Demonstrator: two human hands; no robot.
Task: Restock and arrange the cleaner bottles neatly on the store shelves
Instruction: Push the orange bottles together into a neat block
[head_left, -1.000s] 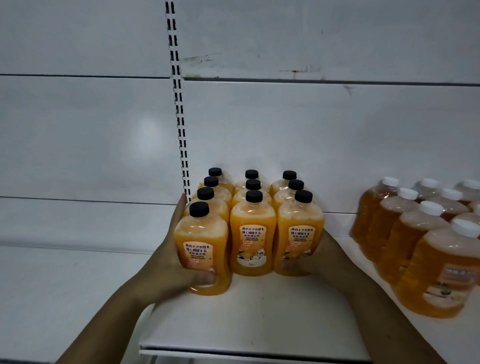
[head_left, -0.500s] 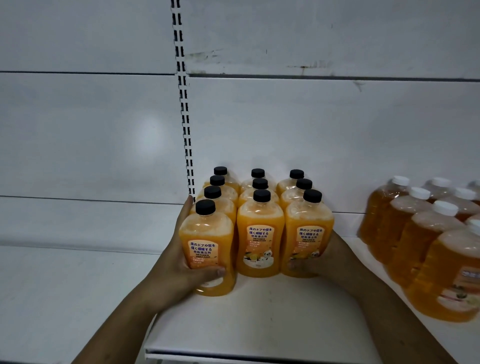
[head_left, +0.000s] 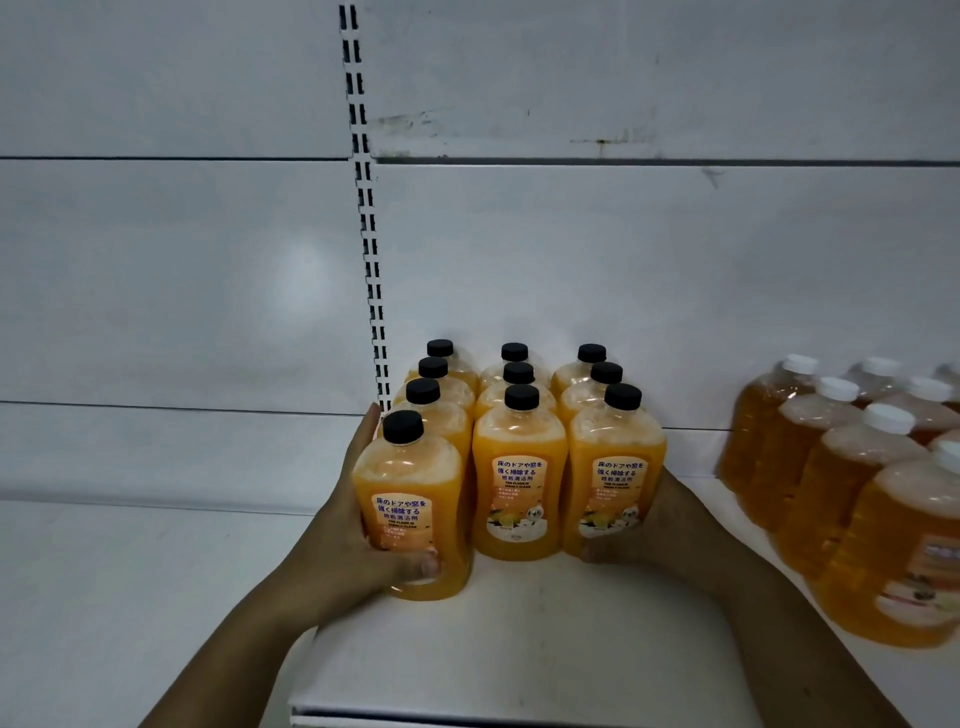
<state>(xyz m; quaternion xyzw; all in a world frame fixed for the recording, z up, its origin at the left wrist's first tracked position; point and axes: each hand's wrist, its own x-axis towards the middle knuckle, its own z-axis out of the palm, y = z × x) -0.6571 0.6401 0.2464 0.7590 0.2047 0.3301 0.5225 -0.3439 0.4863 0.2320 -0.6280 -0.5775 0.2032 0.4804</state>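
Note:
Several orange cleaner bottles with black caps stand in three rows on the white shelf (head_left: 545, 639). My left hand (head_left: 358, 540) grips the front-left bottle (head_left: 410, 514), thumb across its lower front; this bottle stands a little forward of the others. My right hand (head_left: 660, 525) wraps the outer side of the front-right bottle (head_left: 613, 483), thumb at its base. The front-middle bottle (head_left: 519, 483) stands between them.
A second group of amber bottles with white caps (head_left: 852, 493) fills the shelf at the right. A slotted upright (head_left: 369, 218) runs up the white back panel behind the left row. A lower white shelf (head_left: 130, 597) lies at the left.
The view has shifted slightly, so the bottles sit further right in the frame. Both hands keep their hold on the front-left and front-right bottles.

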